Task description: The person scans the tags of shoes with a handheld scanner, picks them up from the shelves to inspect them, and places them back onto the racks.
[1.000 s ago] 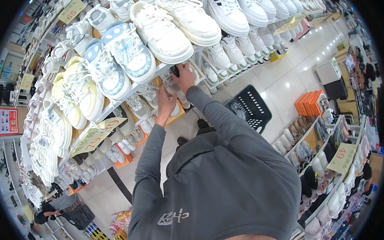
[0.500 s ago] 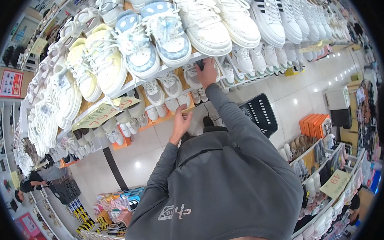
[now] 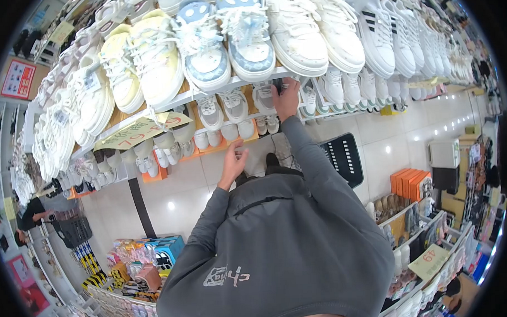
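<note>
The fingers of the right hand [image 3: 286, 100] are bending against a small dark thing [image 3: 277, 85], though whether they are pinching it cannot be told, nor what it is. It is sitting just beside a grey-and-white shoe [image 3: 263, 98] below the edge of the upper shelf [image 3: 230, 86]. That shoe is looking light, soft above and stiffer at the sole, unlikely to break; the heel or the sides of the opening should be giving the surest hold, while the laces would be slipping. The left hand [image 3: 232, 163] is hanging bare in front of the shelves, its fingers loosely spread and slightly curled. Near it, white shoes [image 3: 214, 138] are standing by an orange box [image 3: 211, 150]. Farther right, a black basket [image 3: 352, 179] is resting on the floor, its contents partly hidden by the sleeve. Beyond, closed orange boxes [image 3: 409, 184] are standing in a row, and at lower left a wire bin [image 3: 122, 306] is holding colourful packaged goods, too small to identify.
</note>
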Tool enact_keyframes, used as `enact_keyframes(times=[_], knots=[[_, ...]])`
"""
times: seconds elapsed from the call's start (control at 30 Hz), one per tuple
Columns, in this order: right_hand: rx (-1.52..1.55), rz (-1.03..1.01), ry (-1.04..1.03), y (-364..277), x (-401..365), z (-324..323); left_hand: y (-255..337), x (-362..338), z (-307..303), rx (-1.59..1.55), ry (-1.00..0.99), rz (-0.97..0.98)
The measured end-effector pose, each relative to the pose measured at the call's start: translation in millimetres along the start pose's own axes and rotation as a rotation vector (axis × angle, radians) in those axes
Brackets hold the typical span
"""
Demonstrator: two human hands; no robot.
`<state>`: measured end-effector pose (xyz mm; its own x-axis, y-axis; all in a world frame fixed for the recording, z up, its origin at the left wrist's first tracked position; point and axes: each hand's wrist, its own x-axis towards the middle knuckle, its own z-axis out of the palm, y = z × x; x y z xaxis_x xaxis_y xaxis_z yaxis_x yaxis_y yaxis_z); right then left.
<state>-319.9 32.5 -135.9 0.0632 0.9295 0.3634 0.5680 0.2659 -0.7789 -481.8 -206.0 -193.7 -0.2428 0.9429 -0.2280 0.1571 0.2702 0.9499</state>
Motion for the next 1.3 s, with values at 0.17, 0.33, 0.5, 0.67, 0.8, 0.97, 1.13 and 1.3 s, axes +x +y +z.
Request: enact_keyframes(times=[0.17,0.33,0.5,0.67,0.8,0.97,1.13,1.3], knots=[[0.146,-0.049,-0.011,-17,-12,-10,8,8,-9,-0.009,0.041,0.030],[0.237,-0.081,-0.120,-21,-39,-9,20,33,-27,0.041,0.087,0.074],[0.362,0.019,-0.343,-10,-70,6,59,73,-44,0.045,0.218,0.188],[0.379,0.253,-0.585,12,-92,39,100,120,-57,0.342,0.365,0.361],[0.393,0.300,-0.543,33,-106,73,110,157,-59,0.468,0.309,0.536],[0.505,0.562,-0.706,56,-108,110,81,200,-53,0.754,0.267,0.361],[0.869,0.802,-0.830,22,-96,86,80,213,-53,0.780,0.192,0.257],[0.941,0.950,-0.804,40,-99,99,79,213,-52,0.805,0.204,0.236]])
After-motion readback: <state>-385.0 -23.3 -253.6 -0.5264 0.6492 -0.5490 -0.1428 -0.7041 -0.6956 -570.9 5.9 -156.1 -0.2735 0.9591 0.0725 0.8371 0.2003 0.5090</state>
